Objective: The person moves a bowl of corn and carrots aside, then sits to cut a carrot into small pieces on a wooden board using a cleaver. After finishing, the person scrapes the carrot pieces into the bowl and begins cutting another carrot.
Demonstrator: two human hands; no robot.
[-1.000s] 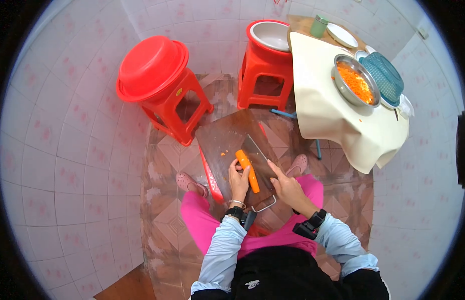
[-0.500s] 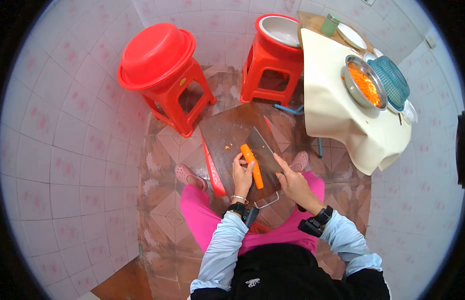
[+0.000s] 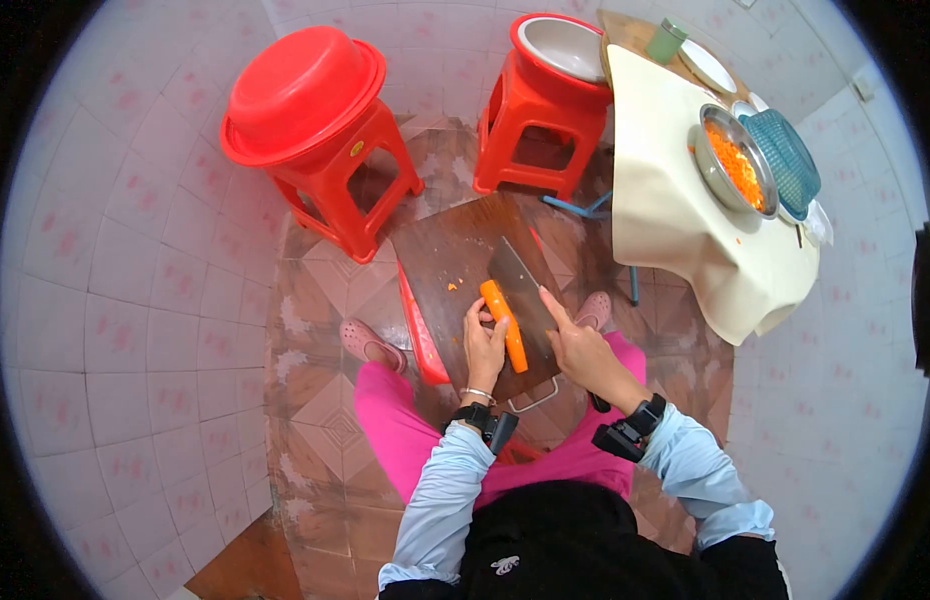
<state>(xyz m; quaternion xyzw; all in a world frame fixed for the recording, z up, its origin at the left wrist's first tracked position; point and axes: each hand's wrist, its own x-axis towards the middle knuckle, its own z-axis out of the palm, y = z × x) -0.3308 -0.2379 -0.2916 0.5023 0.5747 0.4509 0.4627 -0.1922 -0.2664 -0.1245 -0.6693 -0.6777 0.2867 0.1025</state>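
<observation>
A peeled carrot lies lengthwise on a dark wooden cutting board. My left hand is closed on it from the left, fingertips and thumb at its side. In my right hand is a cleaver, its wide blade slanting up and left beside the carrot's far end. My index finger stretches along the back of the blade; the handle is hidden in my palm. A few small orange bits lie on the board left of the carrot.
The board rests on a red stool between my legs. Two red stools stand ahead, one under an upturned red basin, one bearing a pale basin. At right, a cloth-covered table holds a metal bowl of chopped carrot and a teal basket.
The whole view has shifted slightly, so everything sits a little higher in it. Both hands keep their hold; the cleaver blade has edged slightly toward the carrot's far end.
</observation>
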